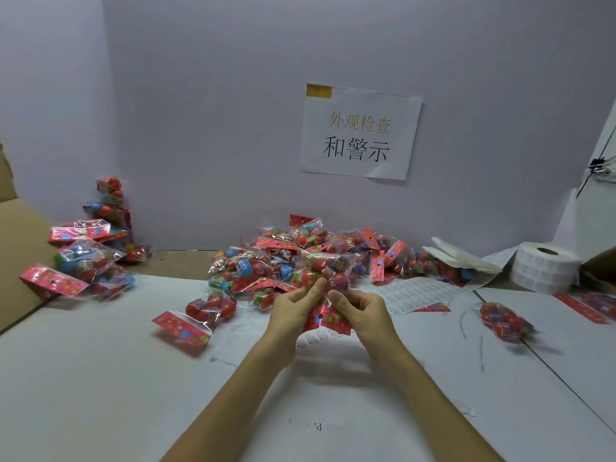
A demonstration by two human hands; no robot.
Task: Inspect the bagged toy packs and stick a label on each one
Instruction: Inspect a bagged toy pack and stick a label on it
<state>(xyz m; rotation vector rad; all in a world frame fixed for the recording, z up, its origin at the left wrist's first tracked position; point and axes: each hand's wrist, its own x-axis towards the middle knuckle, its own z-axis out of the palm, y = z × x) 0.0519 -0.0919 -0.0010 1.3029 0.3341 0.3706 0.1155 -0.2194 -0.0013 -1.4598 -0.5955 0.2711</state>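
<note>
Together, left hand (293, 310) and right hand (361, 311) pinch a clear toy pack (325, 268), apparently red-balled.

Factory inspection station: wall sign (360, 131), label roll (543, 266), heap of bagged toy packs (256, 266).

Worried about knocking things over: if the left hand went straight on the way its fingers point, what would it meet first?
The left hand pinches the toy pack, so that comes first. Past it, probably the pile of bagged packs behind, though depth is unclear.
</note>
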